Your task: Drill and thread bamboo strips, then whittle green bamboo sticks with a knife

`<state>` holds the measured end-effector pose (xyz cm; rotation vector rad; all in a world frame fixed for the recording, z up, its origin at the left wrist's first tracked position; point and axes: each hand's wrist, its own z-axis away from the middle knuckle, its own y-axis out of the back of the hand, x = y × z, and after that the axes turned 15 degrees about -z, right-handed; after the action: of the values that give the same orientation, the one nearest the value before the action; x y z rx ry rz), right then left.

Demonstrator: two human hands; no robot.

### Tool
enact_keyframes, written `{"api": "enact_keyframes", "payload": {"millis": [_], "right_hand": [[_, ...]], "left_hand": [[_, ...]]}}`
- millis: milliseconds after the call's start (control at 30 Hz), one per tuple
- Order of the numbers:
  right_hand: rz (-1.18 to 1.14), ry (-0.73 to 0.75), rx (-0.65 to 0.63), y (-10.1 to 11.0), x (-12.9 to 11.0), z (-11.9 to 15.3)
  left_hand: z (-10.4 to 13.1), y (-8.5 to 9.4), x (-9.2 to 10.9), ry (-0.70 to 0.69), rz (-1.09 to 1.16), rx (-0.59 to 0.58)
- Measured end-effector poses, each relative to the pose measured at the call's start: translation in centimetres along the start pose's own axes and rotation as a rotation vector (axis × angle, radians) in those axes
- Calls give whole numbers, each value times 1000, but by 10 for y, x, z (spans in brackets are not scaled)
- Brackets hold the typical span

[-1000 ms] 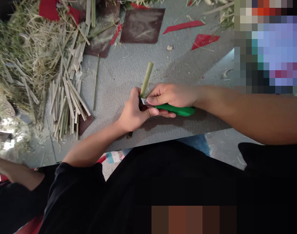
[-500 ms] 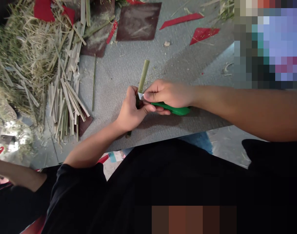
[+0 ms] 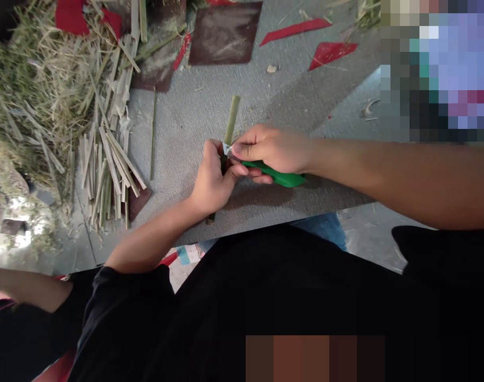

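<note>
My left hand is closed around a pale green bamboo strip. The strip's upper end sticks out past the fingers, tilted slightly right, and a short lower end shows below the wrist. In my right hand is a utility knife with a green handle, gripped near the blade. Its metal blade lies against the strip just above my left index finger. Both hands touch each other there, low over the table's near edge; the fingers partly hide the blade and the strip's middle.
On the left of the grey table lie cut strips beside a heap of shavings. Brown sandpaper sheets and red scraps lie at the back. Another person's arm reaches in at lower left.
Both hands, with the knife and strip, have shifted very slightly left and up. The strip's upper end stands a little more upright. Both grips are unchanged.
</note>
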<state>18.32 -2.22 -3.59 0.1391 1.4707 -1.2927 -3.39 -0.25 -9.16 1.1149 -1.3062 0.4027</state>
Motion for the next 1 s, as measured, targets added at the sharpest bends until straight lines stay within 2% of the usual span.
{"api": "enact_keyframes", "payload": {"millis": [100,267,467,533,733,1000], "right_hand": [[19,35,-9,2,2,-2],[54,-137,-155,15,-4,-2],[47,-206,-144,16,-6,-1],[39,-191,-119,11,-5,-1],[-27,0,31,2,0,-2],[55,-220,-115,12,-10,1]], "left_hand": [[-1,1,0,3,14,5],[1,0,-1,61,47,-10],[3,-4,-2,49,58,4],[3,-5,-2,43,34,40],[-2,-6,-2,6,-40,145],[1,-4,3,65,46,42]]}}
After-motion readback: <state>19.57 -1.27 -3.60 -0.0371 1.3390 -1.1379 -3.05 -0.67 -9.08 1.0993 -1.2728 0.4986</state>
